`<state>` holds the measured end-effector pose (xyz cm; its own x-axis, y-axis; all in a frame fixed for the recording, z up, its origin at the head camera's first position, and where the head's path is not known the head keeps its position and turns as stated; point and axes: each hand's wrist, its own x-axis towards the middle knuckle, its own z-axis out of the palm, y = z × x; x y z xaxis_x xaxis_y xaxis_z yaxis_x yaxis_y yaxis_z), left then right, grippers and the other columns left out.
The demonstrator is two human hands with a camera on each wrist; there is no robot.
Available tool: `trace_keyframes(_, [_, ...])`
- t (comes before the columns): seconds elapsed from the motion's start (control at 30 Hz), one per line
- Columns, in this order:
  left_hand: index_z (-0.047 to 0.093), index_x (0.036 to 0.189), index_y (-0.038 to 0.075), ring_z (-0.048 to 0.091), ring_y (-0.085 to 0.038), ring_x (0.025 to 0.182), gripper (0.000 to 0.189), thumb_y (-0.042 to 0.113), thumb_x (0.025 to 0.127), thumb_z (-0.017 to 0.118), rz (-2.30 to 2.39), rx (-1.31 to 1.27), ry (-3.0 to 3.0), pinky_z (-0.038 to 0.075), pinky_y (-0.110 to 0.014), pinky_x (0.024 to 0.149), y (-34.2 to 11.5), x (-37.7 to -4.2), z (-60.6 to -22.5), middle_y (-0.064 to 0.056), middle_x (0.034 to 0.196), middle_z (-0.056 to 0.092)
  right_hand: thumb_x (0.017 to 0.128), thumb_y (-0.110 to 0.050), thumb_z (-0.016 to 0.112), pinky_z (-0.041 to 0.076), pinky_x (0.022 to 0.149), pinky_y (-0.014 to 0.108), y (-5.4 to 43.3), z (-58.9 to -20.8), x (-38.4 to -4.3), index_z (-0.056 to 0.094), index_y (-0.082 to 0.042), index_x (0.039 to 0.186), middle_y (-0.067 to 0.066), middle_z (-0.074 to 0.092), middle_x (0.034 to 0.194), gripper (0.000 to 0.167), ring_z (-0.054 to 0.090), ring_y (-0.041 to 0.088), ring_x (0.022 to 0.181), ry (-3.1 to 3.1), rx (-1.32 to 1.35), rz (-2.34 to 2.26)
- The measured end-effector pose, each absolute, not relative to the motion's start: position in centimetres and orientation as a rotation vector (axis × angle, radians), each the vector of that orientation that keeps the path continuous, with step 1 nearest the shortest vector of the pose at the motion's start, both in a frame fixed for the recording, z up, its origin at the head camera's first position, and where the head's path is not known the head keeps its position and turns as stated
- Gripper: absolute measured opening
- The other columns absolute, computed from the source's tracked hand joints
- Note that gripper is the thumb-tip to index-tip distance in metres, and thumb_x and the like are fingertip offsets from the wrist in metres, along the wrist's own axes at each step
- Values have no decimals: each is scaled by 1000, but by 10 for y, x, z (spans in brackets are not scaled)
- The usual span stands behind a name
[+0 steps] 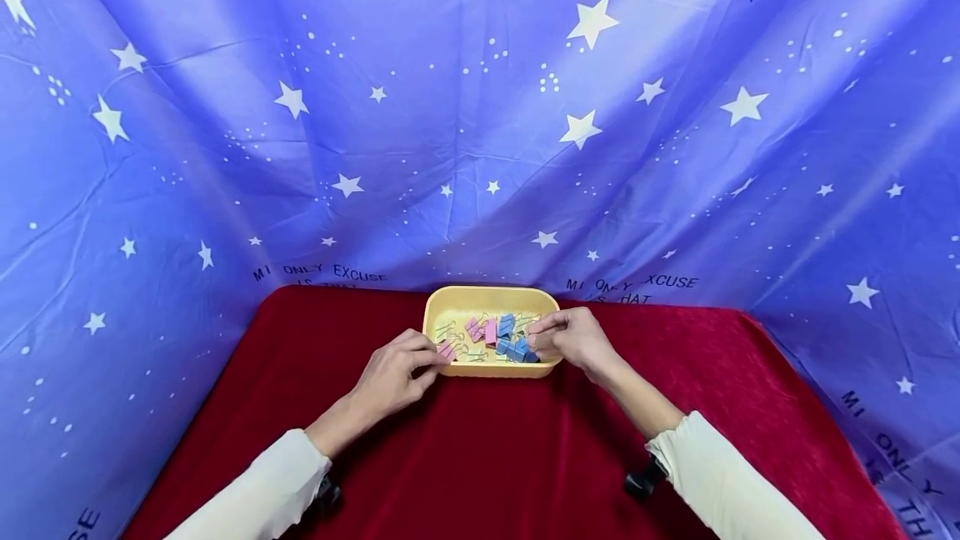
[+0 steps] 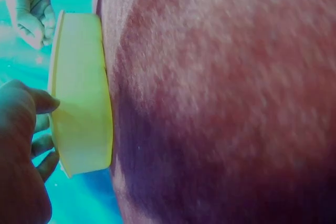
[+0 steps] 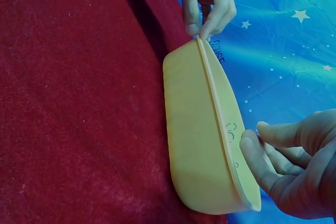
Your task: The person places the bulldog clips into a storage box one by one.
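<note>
A yellow tray point(image 1: 491, 370) sits on the red cloth and holds several binder clips: blue ones point(image 1: 516, 348) at right, pink ones point(image 1: 491, 330) in the middle and at the left end, pale yellow ones point(image 1: 476, 355) among them. My left hand point(image 1: 397, 369) grips the tray's near left corner, with the thumb point(image 2: 46, 101) outside the wall and the fingers at the rim. Over the tray's right end, my right hand point(image 1: 577, 340) pinches a small binder clip between thumb and forefinger; the fingertips point(image 3: 249, 139) hide most of it.
Red velvet cloth point(image 1: 487, 457) covers the table under and in front of the tray. A blue curtain with white stars point(image 1: 450, 107) hangs right behind the tray and along both sides. Dark wrist mounts point(image 1: 643, 482) show under the sleeves.
</note>
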<state>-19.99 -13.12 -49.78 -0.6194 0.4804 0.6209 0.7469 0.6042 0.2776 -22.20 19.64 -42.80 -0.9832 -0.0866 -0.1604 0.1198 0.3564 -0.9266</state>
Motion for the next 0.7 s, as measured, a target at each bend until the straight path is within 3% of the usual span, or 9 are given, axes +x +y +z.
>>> trace_keyframes(0.7, [90,104,16,71,-17,109,21,6,86,93,-685,-1041,-2247,67,-35,87,-136,-199,-500,4,108,80,98,0,77,72,83,37,237,-432,-211,76,16,119,16,84,99,26,81,15,84,2491,19,-1772])
